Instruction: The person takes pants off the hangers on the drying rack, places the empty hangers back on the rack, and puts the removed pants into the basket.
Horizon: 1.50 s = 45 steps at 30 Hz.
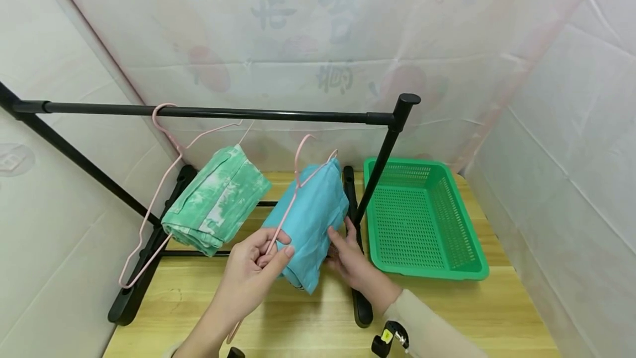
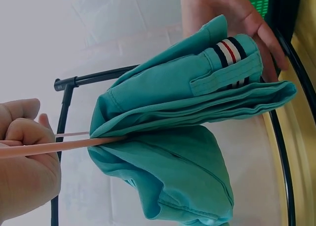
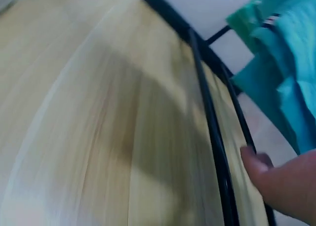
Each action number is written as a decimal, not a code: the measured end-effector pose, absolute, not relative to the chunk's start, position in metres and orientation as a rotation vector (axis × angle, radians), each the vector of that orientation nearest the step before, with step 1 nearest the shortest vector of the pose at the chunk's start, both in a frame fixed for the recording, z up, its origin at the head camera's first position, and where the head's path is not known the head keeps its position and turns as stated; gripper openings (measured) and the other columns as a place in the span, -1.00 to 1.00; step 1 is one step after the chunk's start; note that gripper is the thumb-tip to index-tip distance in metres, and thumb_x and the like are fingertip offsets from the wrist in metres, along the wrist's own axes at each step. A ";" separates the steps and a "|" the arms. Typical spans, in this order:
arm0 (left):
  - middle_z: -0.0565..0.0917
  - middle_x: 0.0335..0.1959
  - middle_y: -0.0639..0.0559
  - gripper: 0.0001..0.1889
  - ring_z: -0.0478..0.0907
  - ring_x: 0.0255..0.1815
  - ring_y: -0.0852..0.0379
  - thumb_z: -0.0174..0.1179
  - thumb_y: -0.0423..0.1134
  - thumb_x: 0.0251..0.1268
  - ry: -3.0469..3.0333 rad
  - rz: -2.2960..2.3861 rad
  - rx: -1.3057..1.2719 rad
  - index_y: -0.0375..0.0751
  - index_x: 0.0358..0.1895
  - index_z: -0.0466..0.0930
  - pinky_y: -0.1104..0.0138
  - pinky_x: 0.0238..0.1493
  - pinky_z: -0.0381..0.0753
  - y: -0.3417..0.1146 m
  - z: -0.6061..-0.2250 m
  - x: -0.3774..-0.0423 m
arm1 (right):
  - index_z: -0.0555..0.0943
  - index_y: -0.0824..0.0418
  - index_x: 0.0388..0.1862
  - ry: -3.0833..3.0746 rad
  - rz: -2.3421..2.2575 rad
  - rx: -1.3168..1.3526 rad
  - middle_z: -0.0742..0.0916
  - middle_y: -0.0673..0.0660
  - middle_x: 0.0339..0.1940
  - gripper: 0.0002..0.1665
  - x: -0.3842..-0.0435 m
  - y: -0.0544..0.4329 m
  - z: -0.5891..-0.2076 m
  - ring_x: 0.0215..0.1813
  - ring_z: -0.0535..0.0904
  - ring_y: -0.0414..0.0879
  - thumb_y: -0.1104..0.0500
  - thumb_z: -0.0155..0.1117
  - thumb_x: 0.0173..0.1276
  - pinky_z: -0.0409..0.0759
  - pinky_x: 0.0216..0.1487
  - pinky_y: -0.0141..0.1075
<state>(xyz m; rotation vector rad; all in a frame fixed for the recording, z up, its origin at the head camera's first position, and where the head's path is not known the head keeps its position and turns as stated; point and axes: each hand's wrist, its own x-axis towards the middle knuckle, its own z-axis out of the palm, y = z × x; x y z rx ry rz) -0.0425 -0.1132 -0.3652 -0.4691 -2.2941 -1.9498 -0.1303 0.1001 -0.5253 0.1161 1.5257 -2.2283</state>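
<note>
A pink hanger (image 1: pixel 298 184) is in my left hand (image 1: pixel 252 274), whose thumb and fingers pinch its side arm. Draped over the hanger's bar is a folded blue garment (image 1: pixel 313 211). The left wrist view shows a striped ribbon (image 2: pixel 231 53) on the garment's upper layer. My right hand (image 1: pixel 351 263) is beside the garment's lower right side, thumb extended and fingers partly behind the cloth. The hook stands below and in front of the rack's black rail (image 1: pixel 278 115). To the left, a green-and-white garment (image 1: pixel 218 200) is folded over another pink hanger (image 1: pixel 180 149) hooked on that rail.
The rack's right post (image 1: pixel 379 173) rises just right of the blue garment, above a black foot (image 1: pixel 362 311). A green plastic basket (image 1: pixel 427 273) stands right of the rack on the wooden table (image 1: pixel 447 314). White sheeting (image 1: pixel 561 126) encloses the back and sides.
</note>
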 end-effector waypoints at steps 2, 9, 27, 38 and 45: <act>0.12 -0.66 0.04 -0.84 0.09 -0.69 0.25 0.24 -0.30 0.41 -2.289 -1.961 -0.475 -0.35 -0.11 0.56 0.35 -0.74 0.18 -0.113 -0.366 -0.042 | -0.48 -0.27 0.57 1.362 -2.245 0.126 0.19 0.35 0.55 0.06 -0.134 0.100 -0.524 0.47 0.30 0.24 -0.29 0.06 0.50 0.45 0.28 0.07; 0.11 -0.66 0.04 -0.86 0.09 -0.68 0.25 0.25 -0.30 0.40 -2.297 -1.981 -0.467 -0.32 -0.14 0.57 0.36 -0.73 0.20 -0.113 -0.367 -0.041 | -0.05 -0.26 0.51 1.110 -2.263 0.098 0.38 -0.01 0.43 -0.33 -0.143 0.103 -0.525 0.37 0.41 -0.11 -0.31 -0.14 0.56 0.33 0.38 -0.09; 0.12 -0.65 0.04 -0.84 0.10 -0.67 0.27 0.26 -0.31 0.40 -2.292 -1.952 -0.453 -0.36 -0.13 0.57 0.36 -0.73 0.19 -0.117 -0.370 -0.043 | 0.09 0.06 0.49 1.119 -2.262 0.241 0.45 -0.05 0.33 -0.22 -0.147 0.100 -0.525 0.33 0.39 -0.17 -0.24 0.11 0.50 0.25 0.43 -0.26; 0.13 -0.66 0.04 -0.86 0.09 -0.68 0.26 0.25 -0.31 0.41 -2.286 -1.946 -0.445 -0.32 -0.12 0.58 0.36 -0.72 0.18 -0.119 -0.373 -0.043 | 0.27 0.01 0.23 1.122 -2.307 0.266 0.57 -0.11 0.09 -0.53 -0.148 0.101 -0.518 0.15 0.50 -0.20 -0.13 0.08 0.50 0.39 0.28 -0.36; 0.12 -0.66 0.03 -0.86 0.09 -0.69 0.23 0.24 -0.31 0.41 -2.285 -1.967 -0.463 -0.33 -0.11 0.57 0.34 -0.74 0.17 -0.119 -0.372 -0.043 | 0.27 -0.01 0.21 1.027 -2.319 0.215 0.60 -0.13 0.05 -0.62 -0.148 0.103 -0.519 0.12 0.52 -0.22 -0.11 0.00 0.55 0.41 0.27 -0.38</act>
